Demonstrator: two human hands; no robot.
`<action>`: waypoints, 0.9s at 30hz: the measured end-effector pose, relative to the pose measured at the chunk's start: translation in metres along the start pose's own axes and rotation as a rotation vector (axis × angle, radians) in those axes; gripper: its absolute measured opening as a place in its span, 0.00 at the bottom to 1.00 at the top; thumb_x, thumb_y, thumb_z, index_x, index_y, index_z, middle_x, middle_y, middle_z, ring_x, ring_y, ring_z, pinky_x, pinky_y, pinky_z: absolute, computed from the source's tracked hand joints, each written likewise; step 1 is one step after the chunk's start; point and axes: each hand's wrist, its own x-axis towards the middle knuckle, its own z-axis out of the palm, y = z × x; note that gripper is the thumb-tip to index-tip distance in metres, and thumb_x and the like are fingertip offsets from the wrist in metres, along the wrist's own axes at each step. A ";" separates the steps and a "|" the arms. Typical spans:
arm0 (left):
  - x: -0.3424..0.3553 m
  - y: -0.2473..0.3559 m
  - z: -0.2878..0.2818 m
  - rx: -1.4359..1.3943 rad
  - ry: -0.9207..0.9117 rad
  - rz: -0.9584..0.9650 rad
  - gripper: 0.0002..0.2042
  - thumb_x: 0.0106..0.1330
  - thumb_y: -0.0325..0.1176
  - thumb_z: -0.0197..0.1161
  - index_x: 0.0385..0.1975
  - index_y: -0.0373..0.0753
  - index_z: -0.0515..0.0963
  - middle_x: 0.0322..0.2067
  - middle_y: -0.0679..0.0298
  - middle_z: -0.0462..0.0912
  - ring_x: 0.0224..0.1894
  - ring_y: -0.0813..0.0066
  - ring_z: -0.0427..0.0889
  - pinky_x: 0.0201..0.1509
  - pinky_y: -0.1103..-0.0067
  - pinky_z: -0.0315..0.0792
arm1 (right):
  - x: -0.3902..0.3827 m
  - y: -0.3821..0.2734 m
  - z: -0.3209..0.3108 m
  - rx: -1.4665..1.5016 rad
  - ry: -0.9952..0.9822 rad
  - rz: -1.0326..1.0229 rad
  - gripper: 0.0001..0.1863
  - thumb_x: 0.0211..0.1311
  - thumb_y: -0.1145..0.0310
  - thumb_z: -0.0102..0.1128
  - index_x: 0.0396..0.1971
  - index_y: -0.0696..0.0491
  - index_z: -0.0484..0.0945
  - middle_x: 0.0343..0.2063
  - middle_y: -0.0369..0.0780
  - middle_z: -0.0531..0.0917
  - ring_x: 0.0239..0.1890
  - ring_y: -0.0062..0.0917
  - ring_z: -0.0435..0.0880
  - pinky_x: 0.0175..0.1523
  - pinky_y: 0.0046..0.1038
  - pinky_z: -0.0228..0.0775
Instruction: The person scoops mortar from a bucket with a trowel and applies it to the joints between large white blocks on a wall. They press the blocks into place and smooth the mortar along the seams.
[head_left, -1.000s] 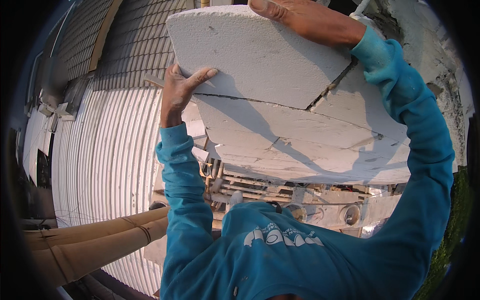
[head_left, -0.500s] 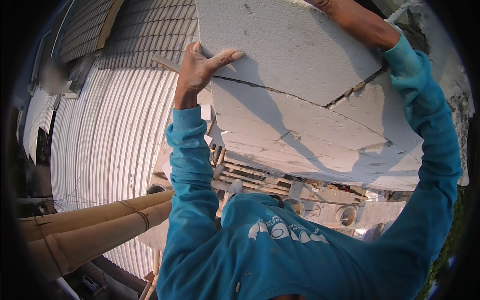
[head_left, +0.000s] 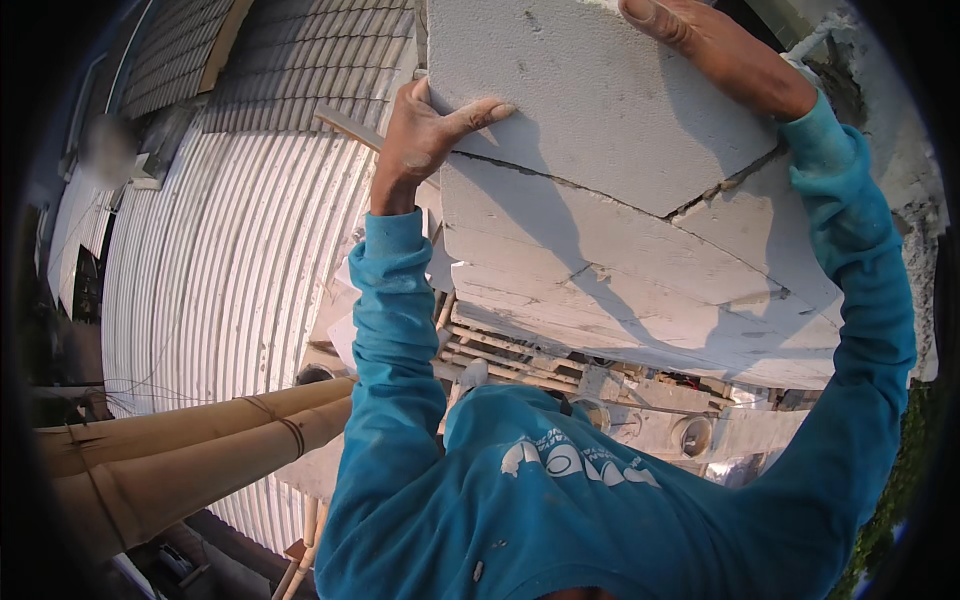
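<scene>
A white aerated-concrete block (head_left: 570, 90) sits on the top course of a white block wall (head_left: 630, 270), with dark gaps along its lower edges. My left hand (head_left: 427, 140) grips the block's left end, fingers round the edge and thumb on the face. My right hand (head_left: 720, 60) grips the block near its upper right, thumb along the top edge; its other fingers are hidden. Both blue-sleeved arms reach up to it.
Bamboo poles (head_left: 190, 465) tied together cross the lower left. Below lie a corrugated metal roof (head_left: 220, 280) and a tiled roof (head_left: 300, 65). Bamboo scaffolding (head_left: 510, 365) and round openings (head_left: 690, 435) show behind my body. Rough concrete (head_left: 885, 90) stands at the right.
Over the last second the block and both hands have shifted up and right in the view, along with the surroundings to a lesser degree. Both hands keep their hold.
</scene>
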 end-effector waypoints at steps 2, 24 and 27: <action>0.002 0.002 0.001 -0.006 -0.012 0.001 0.20 0.53 0.44 0.77 0.30 0.30 0.82 0.21 0.52 0.85 0.19 0.66 0.86 0.21 0.78 0.82 | -0.003 -0.001 -0.001 0.013 -0.027 0.030 0.40 0.75 0.41 0.36 0.71 0.60 0.55 0.71 0.51 0.57 0.72 0.40 0.58 0.73 0.32 0.50; -0.007 0.009 0.003 -0.067 -0.023 -0.151 0.26 0.52 0.47 0.77 0.38 0.29 0.80 0.26 0.48 0.85 0.24 0.61 0.87 0.29 0.72 0.85 | -0.006 -0.001 0.011 -0.199 -0.028 0.175 0.40 0.66 0.34 0.37 0.67 0.49 0.66 0.62 0.54 0.70 0.62 0.47 0.72 0.65 0.45 0.65; -0.007 0.006 -0.006 -0.021 -0.057 -0.198 0.28 0.52 0.49 0.76 0.40 0.28 0.81 0.27 0.50 0.85 0.28 0.60 0.88 0.35 0.68 0.84 | -0.008 0.007 0.020 -0.286 0.054 0.258 0.49 0.60 0.24 0.36 0.68 0.50 0.65 0.62 0.54 0.72 0.61 0.47 0.75 0.64 0.50 0.68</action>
